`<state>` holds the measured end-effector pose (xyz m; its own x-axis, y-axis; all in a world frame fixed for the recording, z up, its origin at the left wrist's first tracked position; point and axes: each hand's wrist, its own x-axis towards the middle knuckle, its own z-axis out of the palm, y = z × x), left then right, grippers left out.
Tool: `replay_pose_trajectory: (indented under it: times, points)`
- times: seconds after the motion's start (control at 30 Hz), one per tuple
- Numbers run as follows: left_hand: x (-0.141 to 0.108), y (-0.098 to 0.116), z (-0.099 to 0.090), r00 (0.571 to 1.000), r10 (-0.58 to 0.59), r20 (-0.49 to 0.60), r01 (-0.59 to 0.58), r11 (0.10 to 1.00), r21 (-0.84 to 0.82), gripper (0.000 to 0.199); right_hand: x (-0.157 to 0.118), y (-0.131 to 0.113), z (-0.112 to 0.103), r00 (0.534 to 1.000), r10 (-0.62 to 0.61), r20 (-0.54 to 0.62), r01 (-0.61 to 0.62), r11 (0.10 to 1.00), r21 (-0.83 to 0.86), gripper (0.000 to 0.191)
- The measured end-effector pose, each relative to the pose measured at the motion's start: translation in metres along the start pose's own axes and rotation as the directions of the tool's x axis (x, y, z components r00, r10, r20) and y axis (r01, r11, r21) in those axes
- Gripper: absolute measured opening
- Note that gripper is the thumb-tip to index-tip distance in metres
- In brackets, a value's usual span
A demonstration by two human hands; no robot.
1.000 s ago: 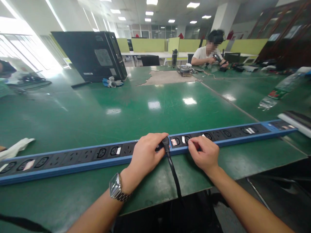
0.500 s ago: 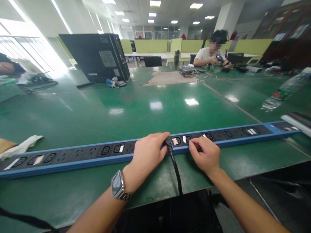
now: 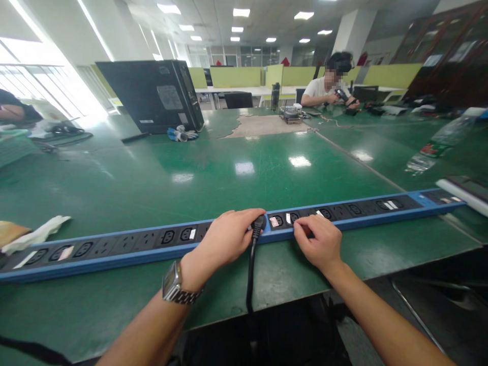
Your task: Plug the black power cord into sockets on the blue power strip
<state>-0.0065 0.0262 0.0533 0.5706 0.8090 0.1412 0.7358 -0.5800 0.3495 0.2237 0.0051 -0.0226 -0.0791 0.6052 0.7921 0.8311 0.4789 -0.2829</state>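
Observation:
A long blue power strip (image 3: pixel 148 249) with black sockets lies across the green table near its front edge. My left hand (image 3: pixel 229 234), with a watch (image 3: pixel 177 284) on its wrist, is closed on a black plug (image 3: pixel 258 222) at the middle of the strip. From the plug a black cable (image 3: pixel 250 274) hangs down over the table edge. Just right of it my right hand (image 3: pixel 320 239) rests against the strip's front side, thumb and index finger pinched together by a socket; whether anything is between the fingertips is too small to tell.
A black computer case (image 3: pixel 148 96) with gloves (image 3: pixel 182 133) beside it stands back left. A plastic bottle (image 3: pixel 438 145) lies at right. Across the table (image 3: pixel 213 178) sits a person (image 3: pixel 328 86); another person's arm (image 3: pixel 13 112) shows at far left.
The plug and its cable have shifted a little left and the cable now hangs straighter. My left wrist has turned and moved left. My right hand has hardly moved.

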Motion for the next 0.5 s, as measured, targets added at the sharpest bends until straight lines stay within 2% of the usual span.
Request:
replay_pose_trajectory:
  times: [0.13,0.2,0.3,0.5]
  points:
    - [-0.001,-0.012,0.004,0.999,-0.045,-0.019,0.041,0.981,-0.188,0.032,0.001,-0.001,0.000,1.000,0.011,-0.003,-0.011,1.000,0.001,0.014]
    - [0.000,-0.012,0.005,0.994,-0.097,-0.043,0.086,0.975,-0.205,0.029,0.001,-0.001,0.001,1.000,0.015,-0.004,-0.015,1.000,0.002,0.015]
    - [0.002,-0.005,0.002,0.988,-0.145,-0.050,0.139,0.984,-0.111,0.026,0.001,-0.001,0.001,1.000,0.017,-0.004,-0.017,1.000,0.007,0.014]
    - [0.011,0.018,-0.006,0.975,-0.221,-0.010,0.218,0.955,0.201,0.024,0.002,0.000,0.001,1.000,0.014,-0.004,-0.014,1.000,0.012,0.014]
